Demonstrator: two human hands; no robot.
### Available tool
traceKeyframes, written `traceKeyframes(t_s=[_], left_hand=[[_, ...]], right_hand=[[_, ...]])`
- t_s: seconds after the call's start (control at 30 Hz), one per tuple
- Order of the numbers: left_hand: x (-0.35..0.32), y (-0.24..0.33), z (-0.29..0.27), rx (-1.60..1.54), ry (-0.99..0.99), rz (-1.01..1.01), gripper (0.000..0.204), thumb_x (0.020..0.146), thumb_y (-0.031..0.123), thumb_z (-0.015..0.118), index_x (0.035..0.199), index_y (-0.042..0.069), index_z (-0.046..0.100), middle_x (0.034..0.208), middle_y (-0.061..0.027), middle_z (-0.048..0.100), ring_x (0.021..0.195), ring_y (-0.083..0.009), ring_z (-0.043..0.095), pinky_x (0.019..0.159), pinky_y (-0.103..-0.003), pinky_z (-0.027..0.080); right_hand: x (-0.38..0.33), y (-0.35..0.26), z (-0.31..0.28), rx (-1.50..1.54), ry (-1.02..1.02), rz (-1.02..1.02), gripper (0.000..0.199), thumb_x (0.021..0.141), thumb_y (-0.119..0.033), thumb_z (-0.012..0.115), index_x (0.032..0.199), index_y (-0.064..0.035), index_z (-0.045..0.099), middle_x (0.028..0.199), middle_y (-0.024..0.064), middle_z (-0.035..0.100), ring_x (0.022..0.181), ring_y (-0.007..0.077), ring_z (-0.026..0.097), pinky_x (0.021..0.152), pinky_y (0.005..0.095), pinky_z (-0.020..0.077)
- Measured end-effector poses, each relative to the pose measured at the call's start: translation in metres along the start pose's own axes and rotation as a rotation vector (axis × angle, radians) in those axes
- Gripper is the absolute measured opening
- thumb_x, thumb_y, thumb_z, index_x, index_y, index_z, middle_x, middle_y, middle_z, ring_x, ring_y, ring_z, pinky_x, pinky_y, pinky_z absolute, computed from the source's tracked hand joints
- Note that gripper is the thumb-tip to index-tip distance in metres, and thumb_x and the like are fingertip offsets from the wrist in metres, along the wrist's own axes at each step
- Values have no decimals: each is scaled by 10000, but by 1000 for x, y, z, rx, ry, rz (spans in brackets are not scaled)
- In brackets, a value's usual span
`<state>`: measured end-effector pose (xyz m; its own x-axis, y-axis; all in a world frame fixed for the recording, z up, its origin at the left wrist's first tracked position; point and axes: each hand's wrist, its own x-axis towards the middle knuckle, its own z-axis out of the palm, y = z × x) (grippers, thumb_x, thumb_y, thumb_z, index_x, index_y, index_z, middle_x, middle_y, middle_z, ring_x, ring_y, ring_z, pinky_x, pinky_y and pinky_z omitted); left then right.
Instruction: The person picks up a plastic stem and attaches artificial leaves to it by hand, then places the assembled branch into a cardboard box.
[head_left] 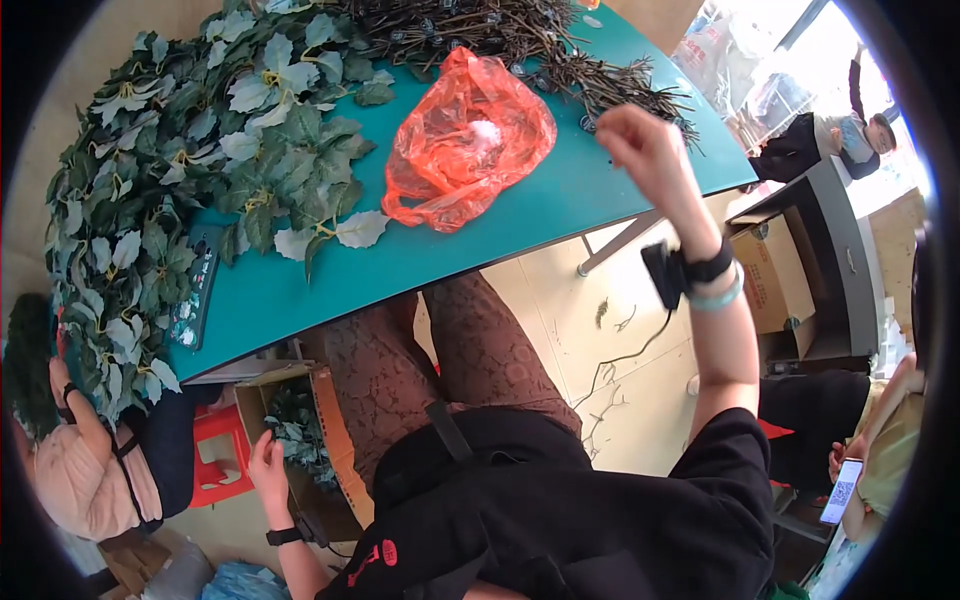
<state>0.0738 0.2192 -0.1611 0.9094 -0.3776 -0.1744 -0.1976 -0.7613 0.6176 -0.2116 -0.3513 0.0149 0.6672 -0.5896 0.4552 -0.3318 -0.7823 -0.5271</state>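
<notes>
My right hand (648,155) is raised over the right part of the green table, its fingers curled in and pressed together. Whatever they hold, if anything, is too small or hidden to tell. Just behind it lies a bundle of brown artificial stems (615,82). Down at my left side, my left hand (268,472) hangs beside a cardboard box (340,440) with green artificial leaves (297,425) inside; its fingers are loosely apart, with nothing visible in them. An open red plastic bag (470,145) with something small and white in it rests on the table in front of me.
A large heap of leafy artificial branches (250,110) covers the left of the green table (300,300), next to a dark flat case (197,290). Another person (90,470) sits at left near a red stool (220,455). At right, someone holds a phone (842,490) near a grey cabinet (845,260).
</notes>
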Motion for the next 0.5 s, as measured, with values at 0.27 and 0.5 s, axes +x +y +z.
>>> traceKeyframes(t_s=[0.27,0.5], left_hand=[[1,128,9,-102,-37,408,197,858,47,594,1035,-32,626,1066,-125,625,960,-210,603,838,-309,469],[-12,178,14,-156,-86,583,117,822,-8,596,921,-35,651,922,-111,661,890,-195,625,790,-279,472]], right_hand=[[94,73,-16,-506,108,-79,187,803,-138,616,946,-21,642,799,143,662,729,294,643,679,363,506],[109,77,-13,-558,143,-26,192,811,-171,591,954,-75,677,811,163,664,759,330,648,698,392,517]])
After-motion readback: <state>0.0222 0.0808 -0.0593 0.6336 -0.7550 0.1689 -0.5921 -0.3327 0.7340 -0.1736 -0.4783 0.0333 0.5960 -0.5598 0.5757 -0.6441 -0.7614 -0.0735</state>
